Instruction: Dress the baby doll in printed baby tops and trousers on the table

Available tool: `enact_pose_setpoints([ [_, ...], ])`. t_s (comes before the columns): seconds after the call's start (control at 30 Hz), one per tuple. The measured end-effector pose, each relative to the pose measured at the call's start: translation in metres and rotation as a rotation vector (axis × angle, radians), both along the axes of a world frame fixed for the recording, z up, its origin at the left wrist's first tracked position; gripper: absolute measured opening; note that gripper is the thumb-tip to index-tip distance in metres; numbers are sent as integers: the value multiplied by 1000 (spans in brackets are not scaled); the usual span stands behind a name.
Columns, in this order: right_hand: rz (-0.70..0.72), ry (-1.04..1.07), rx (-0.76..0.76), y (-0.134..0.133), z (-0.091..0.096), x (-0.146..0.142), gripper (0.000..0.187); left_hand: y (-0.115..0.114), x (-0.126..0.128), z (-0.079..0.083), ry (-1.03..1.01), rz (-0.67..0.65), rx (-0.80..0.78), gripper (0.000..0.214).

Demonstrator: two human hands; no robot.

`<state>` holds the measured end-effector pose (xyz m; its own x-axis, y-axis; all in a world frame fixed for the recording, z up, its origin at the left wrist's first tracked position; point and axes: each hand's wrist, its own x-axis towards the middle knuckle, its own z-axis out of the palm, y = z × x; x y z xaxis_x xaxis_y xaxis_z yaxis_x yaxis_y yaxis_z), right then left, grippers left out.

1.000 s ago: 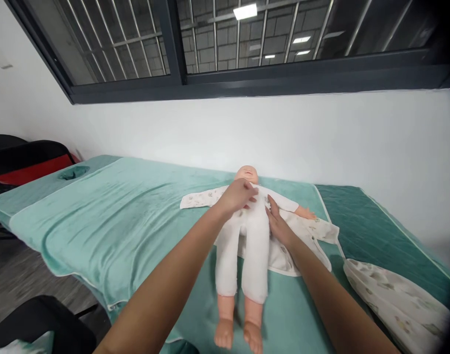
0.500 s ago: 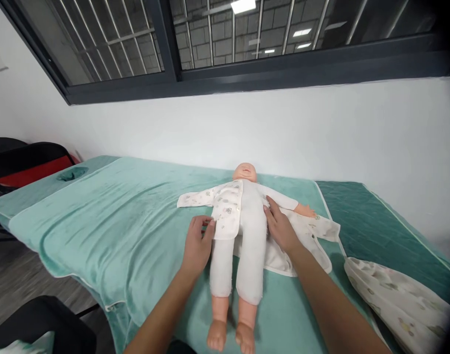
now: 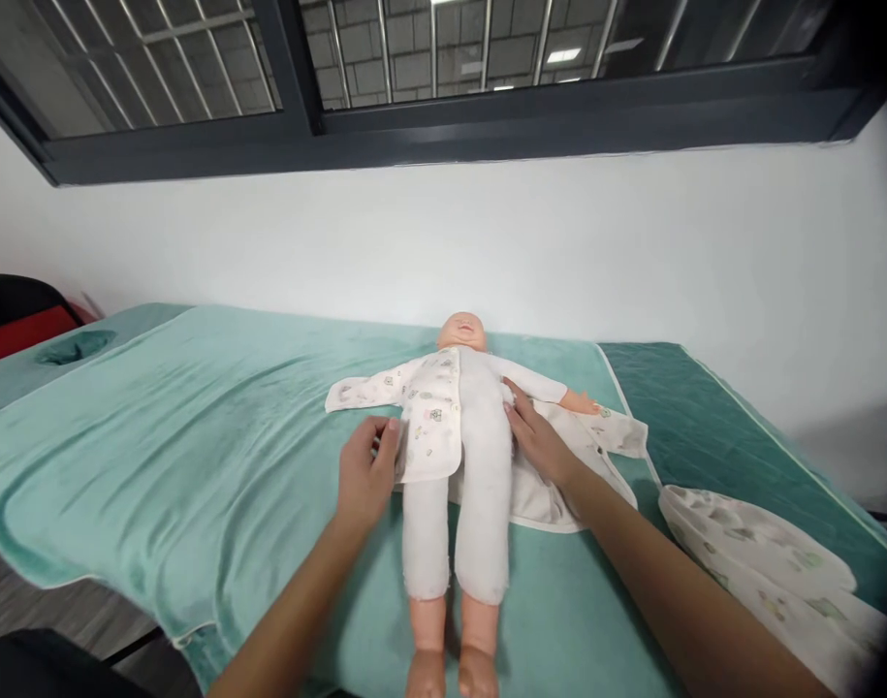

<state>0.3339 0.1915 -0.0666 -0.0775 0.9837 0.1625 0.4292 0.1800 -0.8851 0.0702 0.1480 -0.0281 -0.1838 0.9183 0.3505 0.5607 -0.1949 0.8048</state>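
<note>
A doll (image 3: 481, 417) is laid on its back near the centre of the frame, with its head toward the wall (image 3: 632, 242) and its feet at the bottom edge. Its white cloth body is partly covered by a printed shirt (image 3: 429, 427): one front panel is spread over the left half of the chest, and one sleeve is stretched out to the left. The rest of the shirt is spread flat to the right, partly beneath the doll, with the other sleeve laid out just below the doll's bare hand. The left hand (image 3: 366, 472) is held with curled fingers at the panel's left edge; whether cloth is pinched cannot be told. The right hand (image 3: 541, 446) is held open, its extended fingers rested against the doll's side. The table (image 3: 134, 325) is covered by a turquoise blanket (image 3: 232, 407), bordered at right by a darker green cloth (image 3: 705, 436). A printed cloth (image 3: 748, 543) is seen in the lower right, partly hidden by the right forearm. A barred window (image 3: 428, 136) is set across the top, and a black and red chair (image 3: 21, 315) is cut off at the left edge.
</note>
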Motion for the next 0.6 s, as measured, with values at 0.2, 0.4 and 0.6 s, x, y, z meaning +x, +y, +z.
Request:
enact_pose_setpoints([
  [0.2,-102,-78,102,-7,11,5,52,68,51,43,377,-337,193,23],
  [0.4,-558,-131,327,-26,34,45,50,113,159,61,880,-751,55,33],
  [0.6,-812,-265,37,-11,19,115,34,124,229,35,1150,-846,-55,28],
])
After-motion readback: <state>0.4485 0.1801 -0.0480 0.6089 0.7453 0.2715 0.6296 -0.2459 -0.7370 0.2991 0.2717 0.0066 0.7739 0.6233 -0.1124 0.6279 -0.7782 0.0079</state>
